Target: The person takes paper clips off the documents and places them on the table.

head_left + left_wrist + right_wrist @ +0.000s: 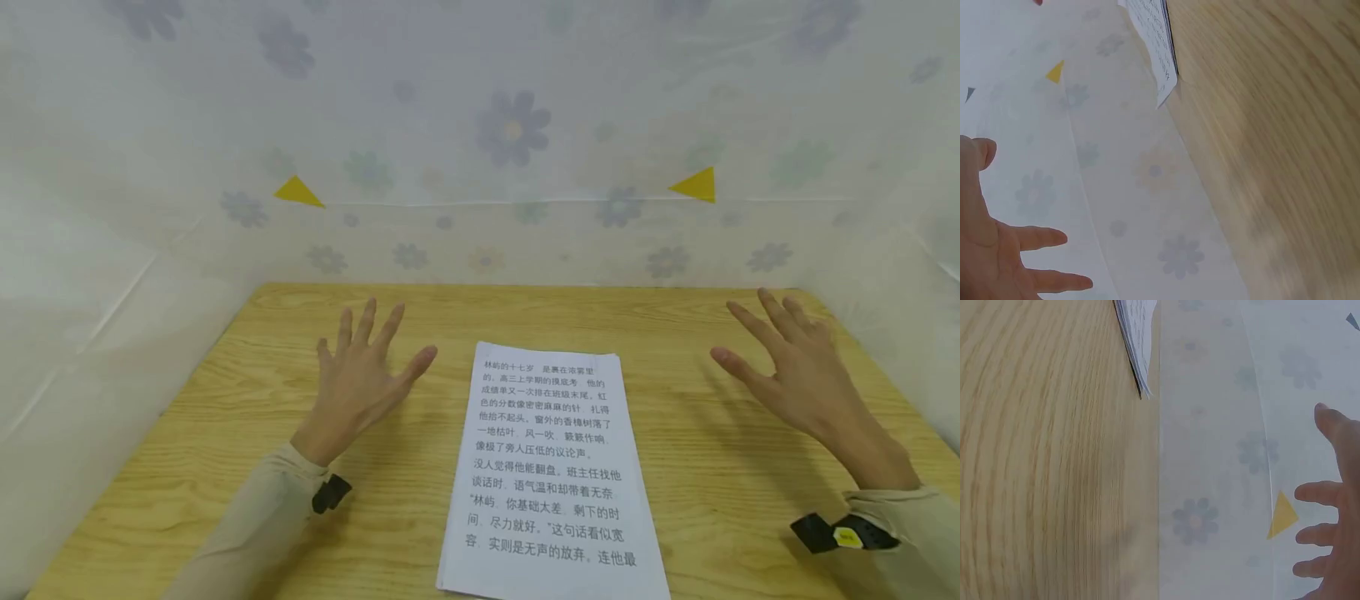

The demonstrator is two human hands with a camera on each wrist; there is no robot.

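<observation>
A white sheet of paper [551,471] printed with black text lies on the wooden table [187,467], in the middle near the front edge. My left hand [360,379] hovers over the table to the left of the sheet, fingers spread and straight, holding nothing. On the other side my right hand [787,367] is spread above the table's right part, also empty. A corner of the paper [1159,53] shows in the left wrist view, with the left hand [997,256] at the lower left. The right wrist view shows the paper's edge [1135,337] and the right hand [1335,512].
Walls draped in white cloth with a faded flower print [513,125] close in the table at the back and on both sides. Two yellow triangles [298,192] [696,185] are stuck on the back wall. Black wrist straps [330,493] [843,533] sit on both sleeves.
</observation>
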